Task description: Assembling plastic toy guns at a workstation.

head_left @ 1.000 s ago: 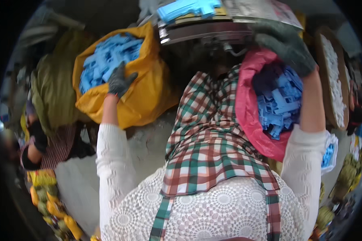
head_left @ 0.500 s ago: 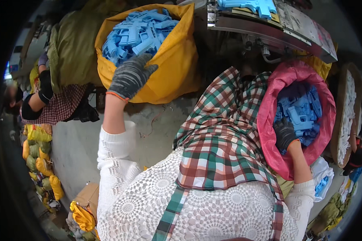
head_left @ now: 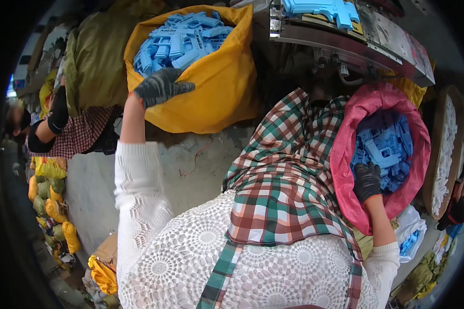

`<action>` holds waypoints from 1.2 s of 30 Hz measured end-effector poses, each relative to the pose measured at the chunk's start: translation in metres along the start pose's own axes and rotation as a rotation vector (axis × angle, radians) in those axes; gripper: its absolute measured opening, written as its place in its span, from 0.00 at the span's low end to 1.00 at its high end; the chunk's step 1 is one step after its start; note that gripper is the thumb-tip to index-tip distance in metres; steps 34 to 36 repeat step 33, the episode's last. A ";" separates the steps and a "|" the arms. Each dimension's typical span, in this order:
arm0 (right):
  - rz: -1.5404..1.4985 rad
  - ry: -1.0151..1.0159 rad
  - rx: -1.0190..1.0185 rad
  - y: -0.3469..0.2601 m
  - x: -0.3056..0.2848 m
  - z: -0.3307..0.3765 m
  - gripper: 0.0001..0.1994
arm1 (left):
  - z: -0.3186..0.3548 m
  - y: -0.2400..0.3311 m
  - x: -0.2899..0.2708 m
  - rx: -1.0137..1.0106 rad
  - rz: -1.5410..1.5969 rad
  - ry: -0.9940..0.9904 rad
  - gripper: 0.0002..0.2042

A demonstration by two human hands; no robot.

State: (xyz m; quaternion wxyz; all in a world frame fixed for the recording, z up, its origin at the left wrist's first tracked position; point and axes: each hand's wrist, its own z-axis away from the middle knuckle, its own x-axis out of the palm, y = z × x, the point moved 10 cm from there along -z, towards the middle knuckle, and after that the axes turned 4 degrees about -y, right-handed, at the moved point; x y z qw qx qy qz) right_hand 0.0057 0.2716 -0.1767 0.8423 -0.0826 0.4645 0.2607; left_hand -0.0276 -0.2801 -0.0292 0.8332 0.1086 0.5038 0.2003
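My left hand (head_left: 162, 88), in a dark grey striped knit glove, rests at the near rim of a big yellow sack (head_left: 211, 98). Its thumb points right across the outside of the sack, apart from the fingers, and I see nothing held in it. Light-blue toy gun parts (head_left: 178, 41) fill this sack to the top. On the right, my gloved right hand (head_left: 367, 181) is inside a pink sack (head_left: 343, 154), its fingers stretched over more blue toy gun parts (head_left: 384, 149). Its fingertips touch the parts; none appears gripped.
A metal machine bench (head_left: 340, 46) at the top right carries a blue toy gun (head_left: 322, 7). Right of the pink sack stands a long tray of white pieces (head_left: 445, 149). A co-worker in a checked garment (head_left: 82, 134) is at the left, near an olive sack (head_left: 95, 62) and several piled bags (head_left: 56, 211).
My left hand has shifted slightly left and turned, its fingers drawn back from the blue parts. My right hand has moved a little down and right within the pink sack.
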 end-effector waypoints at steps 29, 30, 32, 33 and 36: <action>-0.330 0.696 -0.927 -0.300 -0.324 -0.079 0.23 | 0.042 -0.046 0.005 -0.084 -0.272 0.174 0.22; -0.320 0.782 -0.936 -0.317 -0.332 -0.086 0.24 | 0.039 -0.044 0.007 -0.076 -0.268 0.174 0.22; -0.231 0.778 -0.939 -0.352 -0.329 -0.108 0.30 | 0.039 -0.030 0.023 0.027 -0.428 0.056 0.24; -0.161 0.688 -0.952 -0.376 -0.322 -0.117 0.36 | 0.050 -0.036 0.028 -0.004 -0.418 0.050 0.24; -0.161 0.688 -0.952 -0.376 -0.322 -0.117 0.36 | 0.050 -0.036 0.028 -0.004 -0.418 0.050 0.24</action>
